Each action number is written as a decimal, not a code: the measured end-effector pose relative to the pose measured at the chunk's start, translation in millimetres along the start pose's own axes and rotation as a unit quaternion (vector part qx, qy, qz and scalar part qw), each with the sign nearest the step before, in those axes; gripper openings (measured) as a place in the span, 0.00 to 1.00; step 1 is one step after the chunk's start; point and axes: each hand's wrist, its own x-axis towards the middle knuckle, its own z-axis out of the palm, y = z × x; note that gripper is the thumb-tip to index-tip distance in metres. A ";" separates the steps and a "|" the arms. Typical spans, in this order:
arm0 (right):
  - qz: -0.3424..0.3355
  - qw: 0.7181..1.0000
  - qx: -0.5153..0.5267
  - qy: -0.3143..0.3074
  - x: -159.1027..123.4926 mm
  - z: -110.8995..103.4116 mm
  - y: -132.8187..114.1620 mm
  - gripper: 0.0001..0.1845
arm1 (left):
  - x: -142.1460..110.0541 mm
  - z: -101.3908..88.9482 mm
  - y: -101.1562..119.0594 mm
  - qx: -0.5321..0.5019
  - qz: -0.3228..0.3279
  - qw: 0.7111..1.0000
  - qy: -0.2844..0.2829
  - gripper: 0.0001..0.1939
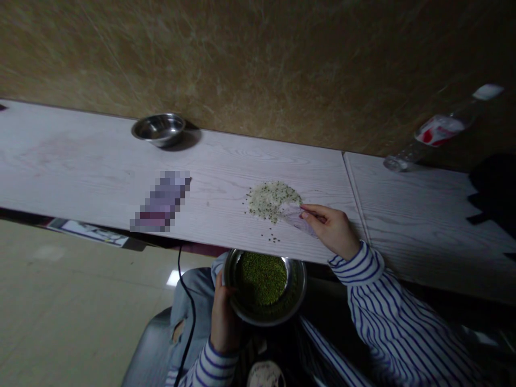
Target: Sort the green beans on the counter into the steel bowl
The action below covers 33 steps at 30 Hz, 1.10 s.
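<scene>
My left hand (223, 312) grips the rim of a metal bowl (298, 301) just below the table's front edge. Inside the bowl lie many small green beans (264, 279), which look like mung beans. On the table, a pile of white grains (266, 199), like rice, is mixed with green beans, and a few beans are scattered in front of it. My right hand (332, 226) pinches a thin, pale, see-through sheet (296, 215), perhaps plastic, at the pile's right side. Its far edge touches the grains.
A smaller metal bowl (159, 129) stands near the wall on the left. A pixelated flat object (163, 201) lies on the table (80, 156). A clear bottle (439, 129) with a red and white label stands at the right. A black cable (191, 306) hangs over my leg.
</scene>
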 end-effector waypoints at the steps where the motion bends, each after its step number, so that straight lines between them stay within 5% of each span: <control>1: -0.003 1.000 -0.002 -0.003 0.0 1.8 -3.1 0.16 | -0.5 1.1 0.8 -0.002 0.000 1.000 -0.002 0.23; 33: -0.016 0.996 0.027 -0.082 -9.8 6.7 -27.7 0.14 | 2.4 -3.5 -1.4 0.012 0.011 1.000 -0.003 0.22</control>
